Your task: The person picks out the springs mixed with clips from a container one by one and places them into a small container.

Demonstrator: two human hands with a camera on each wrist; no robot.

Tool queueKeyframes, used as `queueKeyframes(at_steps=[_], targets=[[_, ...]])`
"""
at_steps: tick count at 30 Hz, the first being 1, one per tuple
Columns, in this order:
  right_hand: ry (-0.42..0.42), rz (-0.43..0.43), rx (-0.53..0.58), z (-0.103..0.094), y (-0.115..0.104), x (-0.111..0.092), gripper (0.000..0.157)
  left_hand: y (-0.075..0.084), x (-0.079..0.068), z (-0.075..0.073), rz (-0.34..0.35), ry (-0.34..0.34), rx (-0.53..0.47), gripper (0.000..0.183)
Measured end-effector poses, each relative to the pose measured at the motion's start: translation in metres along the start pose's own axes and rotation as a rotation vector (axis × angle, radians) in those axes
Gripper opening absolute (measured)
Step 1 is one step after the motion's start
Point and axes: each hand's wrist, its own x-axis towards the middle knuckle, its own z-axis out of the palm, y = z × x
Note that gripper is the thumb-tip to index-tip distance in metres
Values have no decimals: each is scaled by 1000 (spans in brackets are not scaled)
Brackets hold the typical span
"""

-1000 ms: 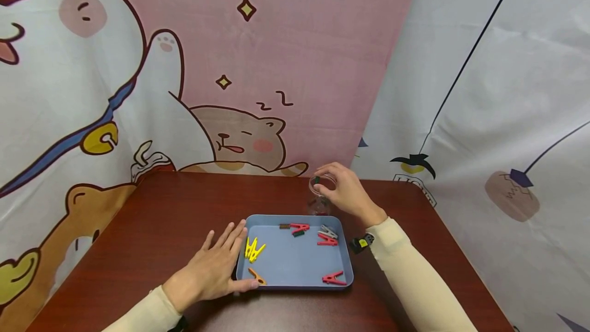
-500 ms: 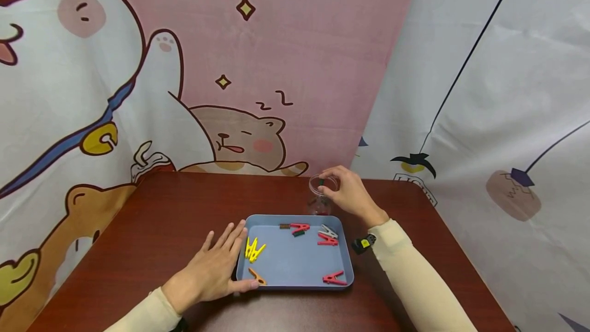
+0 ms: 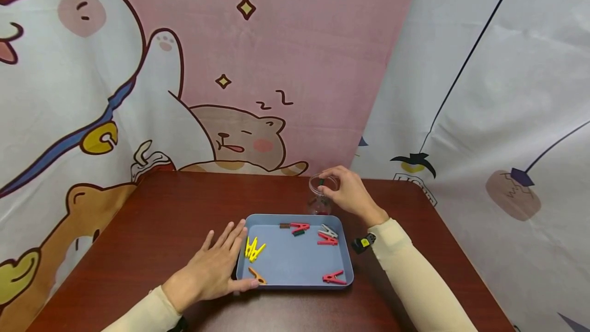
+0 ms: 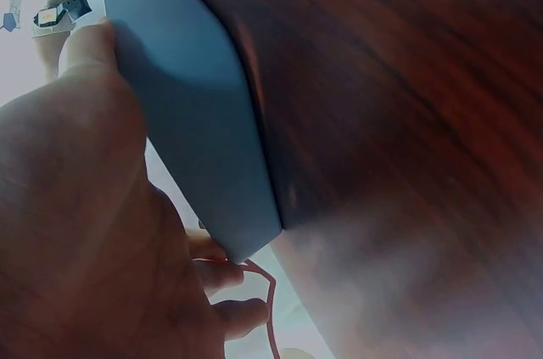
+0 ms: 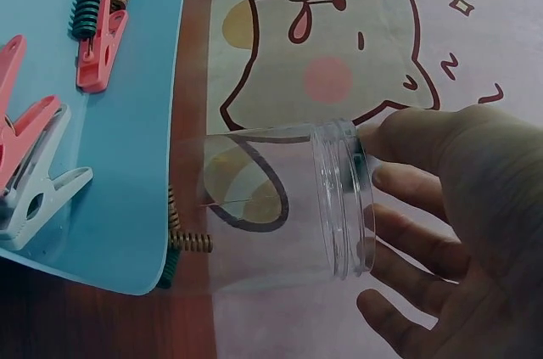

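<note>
Standing on a dark brown table (image 3: 198,204), a shallow blue tray (image 3: 295,265) is the landmark here. The left hand (image 3: 214,265) lies along its left edge, fingers straight and gripping nothing, thumb at the near-left corner; a careless push from there could slide the tray and jar its neighbour. Beyond the tray's back-right edge, the right hand (image 3: 348,193) bends over the mouth of an upright clear jar (image 5: 263,261), thumb and fingertip pinching a small green piece (image 3: 321,182), probably a spring. The jar stands just behind the tray; whether they touch is hard to tell. It looks light, so a knuckle catching its rim might tip it and spill the springs (image 5: 193,242) near its bottom. Inside the tray, two yellow clips (image 3: 254,252) lie by the left wall, an orange clip (image 3: 256,276) at the near-left corner, red clips (image 3: 328,240) and a grey clip (image 3: 329,230) toward the back and right. Smallest of all, the pinched piece could slip from a loose hold and land outside the jar. Compared with a second ago, tray, left hand and clips look unmoved; the right hand sits slightly farther right and lower, the green piece shifted with it.
</note>
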Motion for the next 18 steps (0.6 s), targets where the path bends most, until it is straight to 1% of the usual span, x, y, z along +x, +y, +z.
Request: queueKeyframes(at_steps=[6,18], targets=[[-4,6,3,1,2,0,41,0,0,0,0,3,3,138],[0,12,0,1,-1,-1,40,0,0,0,-3,3,1,138]])
